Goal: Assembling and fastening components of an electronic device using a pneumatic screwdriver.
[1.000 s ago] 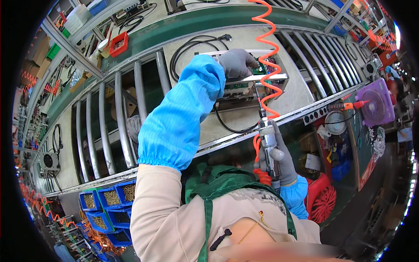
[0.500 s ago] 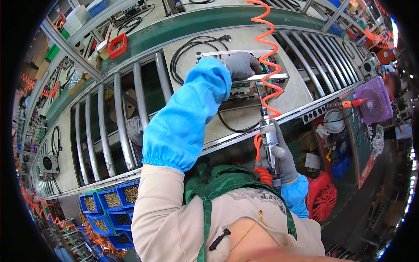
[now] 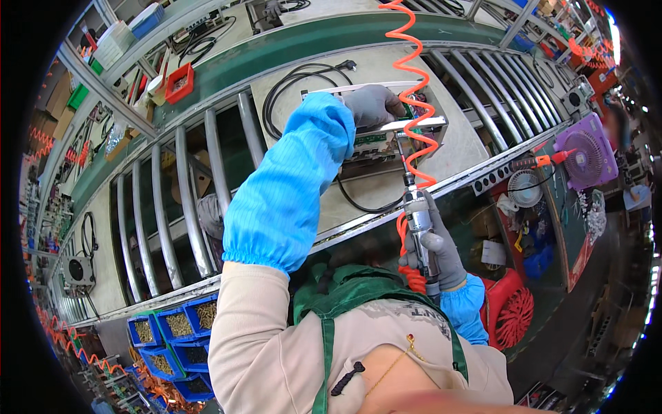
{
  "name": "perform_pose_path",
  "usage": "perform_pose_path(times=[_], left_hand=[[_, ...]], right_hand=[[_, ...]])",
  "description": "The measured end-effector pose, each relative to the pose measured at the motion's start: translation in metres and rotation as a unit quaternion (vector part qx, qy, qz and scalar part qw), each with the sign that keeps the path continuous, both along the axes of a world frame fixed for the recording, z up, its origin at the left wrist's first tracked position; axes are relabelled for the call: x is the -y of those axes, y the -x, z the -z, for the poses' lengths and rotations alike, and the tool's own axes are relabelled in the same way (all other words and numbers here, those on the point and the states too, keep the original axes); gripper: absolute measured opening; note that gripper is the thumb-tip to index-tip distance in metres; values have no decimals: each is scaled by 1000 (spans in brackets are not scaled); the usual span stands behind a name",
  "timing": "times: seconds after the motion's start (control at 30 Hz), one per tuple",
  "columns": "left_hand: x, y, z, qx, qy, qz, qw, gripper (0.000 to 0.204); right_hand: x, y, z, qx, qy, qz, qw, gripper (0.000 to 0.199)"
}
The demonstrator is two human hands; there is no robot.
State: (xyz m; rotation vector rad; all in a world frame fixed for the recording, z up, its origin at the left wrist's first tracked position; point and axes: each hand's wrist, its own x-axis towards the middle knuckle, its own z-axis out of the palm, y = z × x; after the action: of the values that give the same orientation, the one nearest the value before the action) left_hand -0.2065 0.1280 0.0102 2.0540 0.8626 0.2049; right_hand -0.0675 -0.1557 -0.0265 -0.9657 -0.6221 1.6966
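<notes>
An open metal chassis [image 3: 433, 123] with green circuit boards inside lies on the board in front of me. My left hand [image 3: 374, 105], in a grey glove, reaches over it from the left. Its fingers are curled together down into the chassis, and their tips are hidden. In my right hand [image 3: 441, 245], also gloved in grey, is a silver pneumatic screwdriver [image 3: 418, 215], gripped around the body. The long bit points away from me, its end at the near side of the chassis. An orange coiled air hose [image 3: 418, 93] hangs down in front of the chassis.
Metal rollers [image 3: 185, 200] flank the board on the left, with more rollers [image 3: 507, 103] on the right. A black cable [image 3: 276, 96] lies coiled behind the chassis. Blue bins [image 3: 181, 324] of screws stand at lower left. A power strip [image 3: 491, 182] and purple fan [image 3: 586, 153] are at right.
The whole view has shifted slightly. My left hand stays curled at the chassis, and my right hand keeps the screwdriver with its bit at the near side.
</notes>
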Motion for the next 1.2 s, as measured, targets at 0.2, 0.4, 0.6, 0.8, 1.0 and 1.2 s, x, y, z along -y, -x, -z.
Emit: perform_pose_path(times=[0.2,0.4,0.6,0.8,1.0,1.2], left_hand=[[15,13,12,62,-140,30,988,40],[39,20,15,93,-147,-1,985,49],[38,18,12,78,-117,-15,990,48],[34,17,18,79,-125,-13,989,49],[40,17,12,81,-127,-28,988,47],[46,12,17,45,-208,-74,974,45]], right_hand=[[0,-2,6,-46,-12,0,999,93],[0,2,3,-108,-19,-13,994,92],[-1,-4,-9,-46,0,-3,999,91],[-5,-6,-14,-6,14,-12,1000,91],[-3,-1,-10,-24,15,-1,1000,92],[-6,2,-15,14,26,6,1000,86]])
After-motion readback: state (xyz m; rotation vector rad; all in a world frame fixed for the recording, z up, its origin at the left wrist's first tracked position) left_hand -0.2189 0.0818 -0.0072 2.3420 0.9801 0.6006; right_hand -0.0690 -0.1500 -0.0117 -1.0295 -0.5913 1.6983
